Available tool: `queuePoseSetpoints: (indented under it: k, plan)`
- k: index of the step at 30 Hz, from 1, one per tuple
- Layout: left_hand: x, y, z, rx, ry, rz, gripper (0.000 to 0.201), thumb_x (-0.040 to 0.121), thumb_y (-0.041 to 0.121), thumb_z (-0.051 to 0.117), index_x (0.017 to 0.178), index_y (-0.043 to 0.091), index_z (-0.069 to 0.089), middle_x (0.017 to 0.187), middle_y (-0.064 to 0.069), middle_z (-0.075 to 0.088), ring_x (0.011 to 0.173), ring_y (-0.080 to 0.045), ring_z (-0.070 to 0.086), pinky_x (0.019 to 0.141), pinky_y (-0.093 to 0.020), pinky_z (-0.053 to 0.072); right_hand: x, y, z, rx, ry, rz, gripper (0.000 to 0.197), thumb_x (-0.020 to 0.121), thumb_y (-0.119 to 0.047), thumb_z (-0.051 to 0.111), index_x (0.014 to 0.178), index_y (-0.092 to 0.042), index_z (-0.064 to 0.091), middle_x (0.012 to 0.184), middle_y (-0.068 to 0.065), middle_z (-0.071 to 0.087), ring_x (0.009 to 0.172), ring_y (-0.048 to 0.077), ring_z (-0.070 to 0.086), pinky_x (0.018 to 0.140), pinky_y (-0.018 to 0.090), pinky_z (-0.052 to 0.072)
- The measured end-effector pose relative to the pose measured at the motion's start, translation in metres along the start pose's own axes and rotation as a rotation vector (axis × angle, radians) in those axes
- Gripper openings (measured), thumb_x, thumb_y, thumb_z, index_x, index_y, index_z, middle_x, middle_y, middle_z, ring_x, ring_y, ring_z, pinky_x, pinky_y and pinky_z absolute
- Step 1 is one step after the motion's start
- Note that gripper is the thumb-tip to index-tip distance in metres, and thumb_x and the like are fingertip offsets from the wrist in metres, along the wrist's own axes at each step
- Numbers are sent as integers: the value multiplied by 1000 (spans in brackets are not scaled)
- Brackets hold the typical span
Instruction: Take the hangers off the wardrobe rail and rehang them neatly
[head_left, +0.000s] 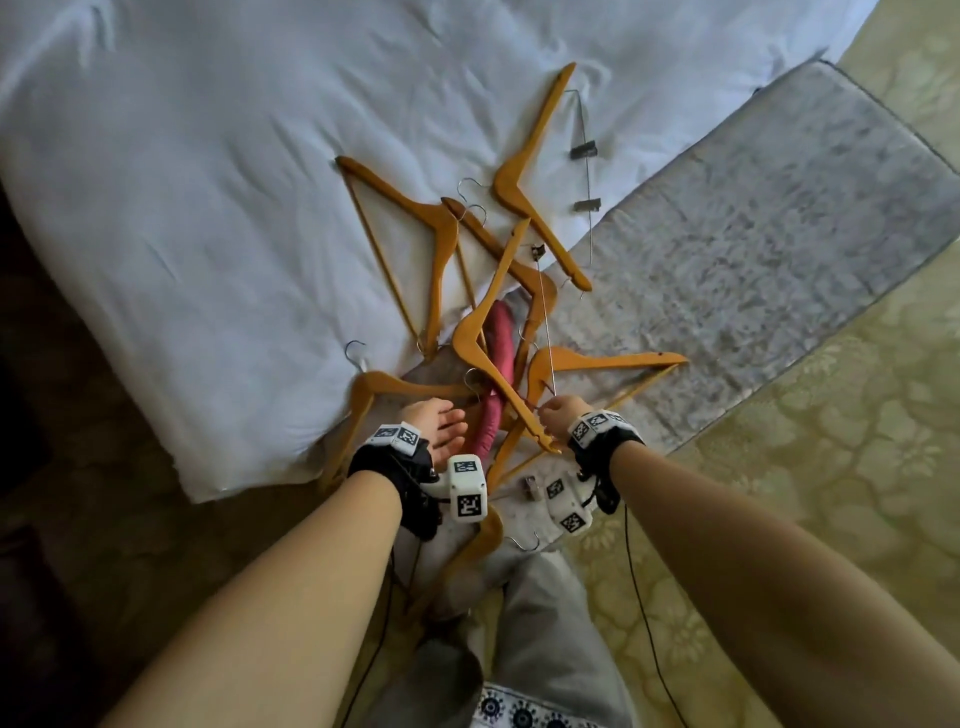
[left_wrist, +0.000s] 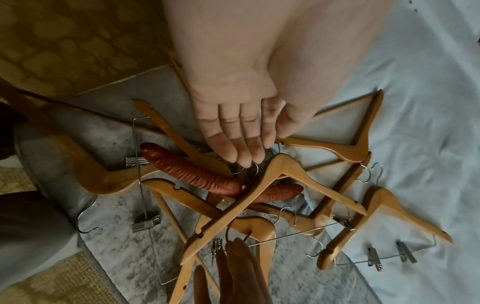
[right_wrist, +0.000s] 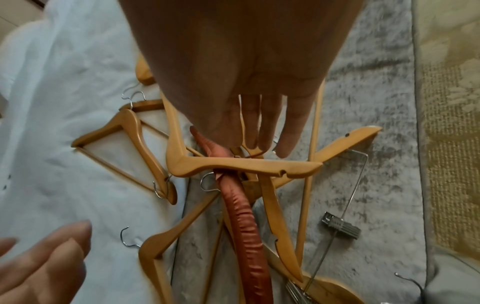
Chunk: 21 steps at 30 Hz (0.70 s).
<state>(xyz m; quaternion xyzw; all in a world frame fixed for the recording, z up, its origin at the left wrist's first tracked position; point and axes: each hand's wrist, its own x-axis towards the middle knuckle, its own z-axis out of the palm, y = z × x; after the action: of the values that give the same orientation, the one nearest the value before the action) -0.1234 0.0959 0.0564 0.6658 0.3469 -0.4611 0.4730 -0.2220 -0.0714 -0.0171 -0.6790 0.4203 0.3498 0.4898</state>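
Two hands of mine work at the near edge of the heap: my left hand (head_left: 435, 422) hovers with fingers straight and relaxed, their tips close to a wire hook (left_wrist: 250, 167) in the middle of the tangle, gripping nothing; my right hand (head_left: 560, 417) is curled, and its fingers (right_wrist: 270, 131) seem to pinch a thin reddish loop (right_wrist: 253, 155) by the wooden hangers, though my palm hides the contact itself. One padded red hanger (head_left: 496, 374) runs lengthwise through the pile beneath crossed arms of wood. Roughly nine wooden hangers (head_left: 483, 332) lie overlapped; where they stack I cannot count them surely. Near my knees, one hanger (head_left: 470, 558) hangs off the edge of the grey bench (head_left: 753, 249). Metal clips show on several wire bars; the wrist views reveal more of them than the head view does, including one clip (right_wrist: 341, 226) to my right. Beyond the pile, the farthest hanger (head_left: 537, 171) rests alone on the white bedding (head_left: 208, 156), which spreads wide and bare to the left. Patterned carpet (head_left: 831, 467) borders the bench on the right.
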Motion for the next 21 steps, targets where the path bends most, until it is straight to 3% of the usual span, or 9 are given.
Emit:
queuePoseSetpoints:
  k: [3, 6, 8, 11, 14, 17, 21]
  plan:
    - [22, 2, 4, -4, 10, -26, 26, 100, 16, 45, 122, 5, 53, 86, -4, 63, 72, -18, 58, 60, -29, 48, 19, -6, 10, -59, -49, -4, 23, 90, -20, 49, 103, -11, 66, 88, 7, 63, 81, 27, 62, 81, 39, 54]
    - [42, 4, 9, -19, -11, -63, 32, 100, 17, 45, 129, 4, 50, 93, -6, 63, 77, -20, 60, 62, -31, 50, 37, -12, 20, -45, -85, 24, 27, 92, -32, 54, 109, -13, 62, 91, 6, 61, 86, 26, 62, 78, 37, 52]
    - [53, 4, 15, -41, -46, -97, 37, 101, 19, 45, 135, 5, 45, 104, -8, 62, 81, -22, 60, 62, -34, 51, 50, -14, 27, -24, -89, 42, 35, 91, -38, 57, 111, -10, 63, 86, 7, 60, 78, 25, 59, 73, 37, 51]
    - [66, 4, 24, -90, -87, -143, 41, 101, 21, 46, 139, 7, 42, 130, -12, 55, 85, -25, 59, 64, -38, 53, 69, -12, 36, -74, -105, 66, 35, 91, -31, 57, 118, -8, 56, 94, 12, 57, 85, 29, 58, 82, 41, 54]
    - [76, 2, 29, -130, -96, -182, 39, 100, 22, 49, 137, 9, 44, 138, -11, 50, 99, -29, 56, 80, -45, 55, 83, -16, 37, -123, -143, 86, 44, 80, -39, 62, 114, -12, 56, 92, 12, 62, 81, 30, 63, 83, 45, 57]
    - [87, 1, 30, -155, -86, -214, 35, 100, 21, 51, 133, 10, 46, 142, -11, 47, 115, -32, 51, 93, -50, 51, 95, -23, 36, -213, -177, 59, 43, 74, -41, 65, 107, -13, 63, 82, 7, 68, 71, 26, 66, 71, 39, 60]
    - [100, 3, 29, -188, -76, -218, 42, 99, 21, 50, 140, 11, 41, 148, -9, 40, 131, -32, 42, 83, -46, 52, 100, -31, 34, -275, -235, 30, 30, 86, -27, 66, 115, -17, 64, 96, 8, 72, 78, 22, 67, 74, 33, 57]
